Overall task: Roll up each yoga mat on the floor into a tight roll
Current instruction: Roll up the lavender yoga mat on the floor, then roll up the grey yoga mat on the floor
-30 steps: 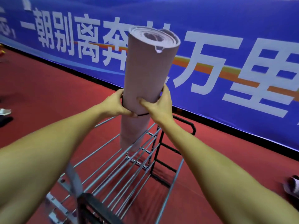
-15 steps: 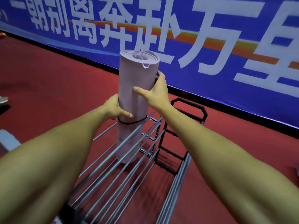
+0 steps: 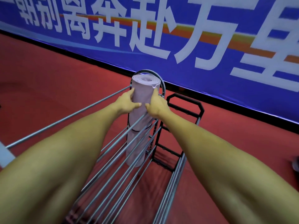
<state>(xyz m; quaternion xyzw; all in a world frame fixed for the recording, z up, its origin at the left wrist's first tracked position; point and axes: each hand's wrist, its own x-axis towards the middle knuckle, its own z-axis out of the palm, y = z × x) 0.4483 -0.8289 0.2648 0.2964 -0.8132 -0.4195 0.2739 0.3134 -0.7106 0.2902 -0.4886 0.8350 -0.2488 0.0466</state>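
Note:
A pale pink rolled yoga mat (image 3: 142,92) stands upright in the far end of a metal rack (image 3: 186,120), with a thin black band round its lower half. Its lower end reaches the rack's bottom near the floor. My left hand (image 3: 127,102) grips the roll near its top from the left. From the right, my right hand (image 3: 156,104) grips it at the same height. Both arms stretch forward over the rack's grey bars.
The rack has long grey rails (image 3: 64,118) running toward me and black end frames. A blue banner wall (image 3: 194,38) with white characters stands just behind it. Red floor (image 3: 48,75) lies to the left and right. A dark object (image 3: 296,164) sits at the right edge.
The rolled mat has gone down into the rack, from held high above it to standing inside. Both hands slid up from its middle to near its top.

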